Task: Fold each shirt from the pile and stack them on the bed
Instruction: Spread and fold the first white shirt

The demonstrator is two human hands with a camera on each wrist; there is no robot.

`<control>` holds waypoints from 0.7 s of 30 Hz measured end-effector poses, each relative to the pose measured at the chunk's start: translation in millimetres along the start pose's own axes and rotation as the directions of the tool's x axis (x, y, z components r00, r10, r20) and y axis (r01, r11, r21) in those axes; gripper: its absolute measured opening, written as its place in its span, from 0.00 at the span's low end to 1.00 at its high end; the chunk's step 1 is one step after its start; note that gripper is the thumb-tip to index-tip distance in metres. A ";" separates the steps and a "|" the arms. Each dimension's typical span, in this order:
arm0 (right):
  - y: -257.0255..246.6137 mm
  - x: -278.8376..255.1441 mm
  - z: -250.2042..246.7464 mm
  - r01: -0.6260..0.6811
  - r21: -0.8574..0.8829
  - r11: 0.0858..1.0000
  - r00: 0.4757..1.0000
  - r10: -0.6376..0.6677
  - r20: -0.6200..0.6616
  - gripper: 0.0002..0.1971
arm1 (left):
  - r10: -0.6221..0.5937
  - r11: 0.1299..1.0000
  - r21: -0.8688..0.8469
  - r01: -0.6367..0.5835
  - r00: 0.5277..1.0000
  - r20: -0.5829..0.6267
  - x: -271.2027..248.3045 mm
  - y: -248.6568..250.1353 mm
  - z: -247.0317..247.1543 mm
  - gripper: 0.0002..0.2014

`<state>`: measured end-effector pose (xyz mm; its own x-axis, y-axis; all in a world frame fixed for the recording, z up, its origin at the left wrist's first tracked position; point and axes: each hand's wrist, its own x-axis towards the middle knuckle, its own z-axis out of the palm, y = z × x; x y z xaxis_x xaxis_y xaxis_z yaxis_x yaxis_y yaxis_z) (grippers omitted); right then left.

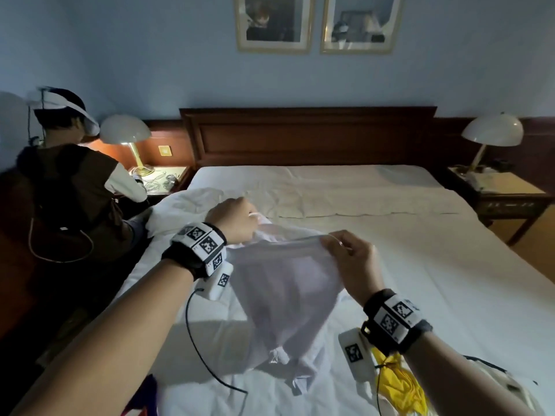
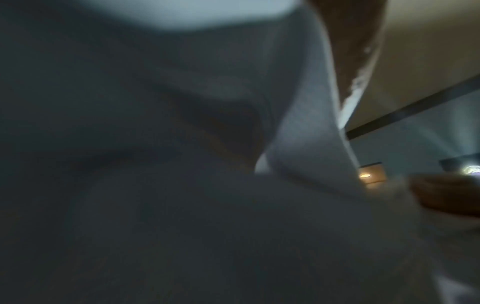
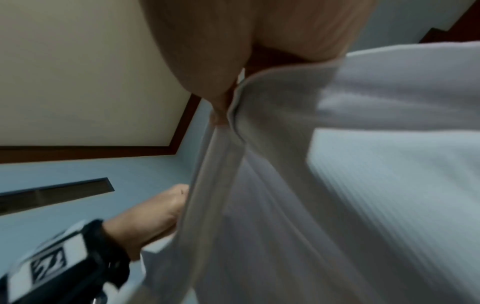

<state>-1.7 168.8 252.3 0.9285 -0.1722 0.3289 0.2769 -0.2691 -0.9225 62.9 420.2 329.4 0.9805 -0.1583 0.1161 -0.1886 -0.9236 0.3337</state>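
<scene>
Reaching out over the bed (image 1: 420,265), both forearms stretch forward, the left hand (image 1: 232,219) at about 11 o'clock and the right hand (image 1: 353,261) at about 1 o'clock from the middle of the view. Left fingers are curled tight, gripping one upper corner of the white shirt (image 1: 288,298); right fingers (image 1: 336,240) pinch the top edge, and the right wrist view shows that hem caught between thumb and fingers (image 3: 221,98). Top edge runs taut between the two hands, from 10 o'clock to 4 o'clock, while the shirt's long axis hangs down toward 6 o'clock, its lower end bunched on the sheet. Left wrist view is mostly blurred cloth. At 5 o'clock lies a yellow garment (image 1: 399,385).
</scene>
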 end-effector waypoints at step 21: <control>-6.4 -1.6 -17.3 0.123 -0.055 0.991 0.953 -0.102 0.285 0.06 | 0.233 0.633 -0.727 -0.266 0.961 -0.149 -38.8 61.7 58.2 0.13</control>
<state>-9.2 154.5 261.2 0.9271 0.1331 0.3503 0.3747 -0.3396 -0.8627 16.4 349.1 291.0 0.8902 -0.3153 0.3288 -0.4199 -0.2882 0.8606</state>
